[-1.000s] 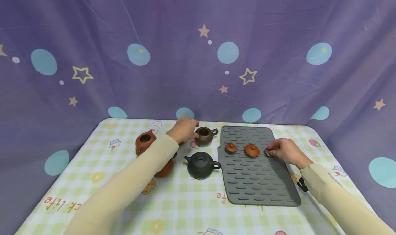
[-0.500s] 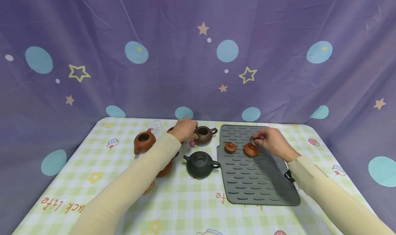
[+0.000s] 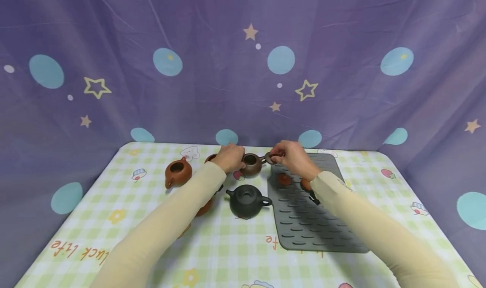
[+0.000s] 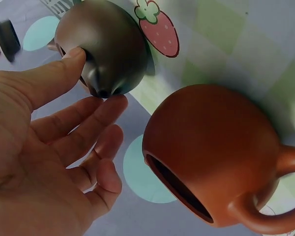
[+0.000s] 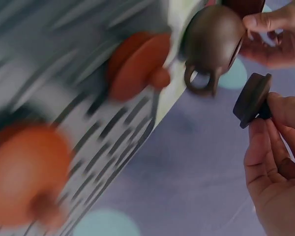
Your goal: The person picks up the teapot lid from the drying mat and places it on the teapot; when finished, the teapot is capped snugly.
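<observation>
My left hand (image 3: pixel 231 158) pinches the spout of a dark brown teapot (image 3: pixel 253 169) between thumb and fingers; the pot stands lidless at the back of the table. In the right wrist view, my right hand (image 5: pixel 280 147) holds a dark brown lid (image 5: pixel 252 101) by its knob, tilted and apart from the pot. From the head view, this lid is beside the teapot's handle. An orange-brown teapot (image 4: pixel 211 152), uncovered, stands close to my left hand; the left arm partly hides it in the head view.
A black lidded teapot (image 3: pixel 246 200) stands in front. Another lidless reddish teapot (image 3: pixel 179 173) is at left, and a further one (image 3: pixel 205 208) is mostly behind the left sleeve. Two orange lids, one round (image 5: pixel 137 69), one larger (image 5: pixel 27 172), lie on the grey mat (image 3: pixel 315 237).
My right hand has lifted the dark brown lid off the mat's right side and carried it left, over the orange lids, to near the brown teapot. The left hand has stayed at the pot.
</observation>
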`<state>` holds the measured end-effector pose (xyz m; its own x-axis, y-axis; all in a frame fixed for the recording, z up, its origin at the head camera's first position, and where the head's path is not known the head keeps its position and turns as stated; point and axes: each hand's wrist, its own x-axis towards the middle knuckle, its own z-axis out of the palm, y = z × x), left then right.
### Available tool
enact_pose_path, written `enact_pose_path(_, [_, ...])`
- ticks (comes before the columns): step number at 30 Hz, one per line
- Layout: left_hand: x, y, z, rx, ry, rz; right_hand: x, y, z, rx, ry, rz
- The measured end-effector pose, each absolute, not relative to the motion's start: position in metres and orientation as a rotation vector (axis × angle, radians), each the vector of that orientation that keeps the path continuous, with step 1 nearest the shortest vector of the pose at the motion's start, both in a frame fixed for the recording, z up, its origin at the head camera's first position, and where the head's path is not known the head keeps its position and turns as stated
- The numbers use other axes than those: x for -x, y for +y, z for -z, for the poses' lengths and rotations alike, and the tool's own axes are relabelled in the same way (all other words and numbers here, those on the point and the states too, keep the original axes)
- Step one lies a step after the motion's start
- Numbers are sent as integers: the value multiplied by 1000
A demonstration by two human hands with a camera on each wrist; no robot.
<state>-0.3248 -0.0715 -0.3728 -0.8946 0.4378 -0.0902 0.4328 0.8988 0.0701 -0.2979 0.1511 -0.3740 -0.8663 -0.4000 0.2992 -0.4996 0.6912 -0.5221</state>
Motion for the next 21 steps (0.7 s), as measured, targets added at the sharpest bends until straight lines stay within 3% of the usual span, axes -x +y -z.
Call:
enact_pose_path(9, [327,-69,373,-664,2958,-63,322,101,378,-805,-2800,-974])
enact_pose_path(21, [327,-70,372,-631,2945,-96,333,85,389,-806,-2822,-922])
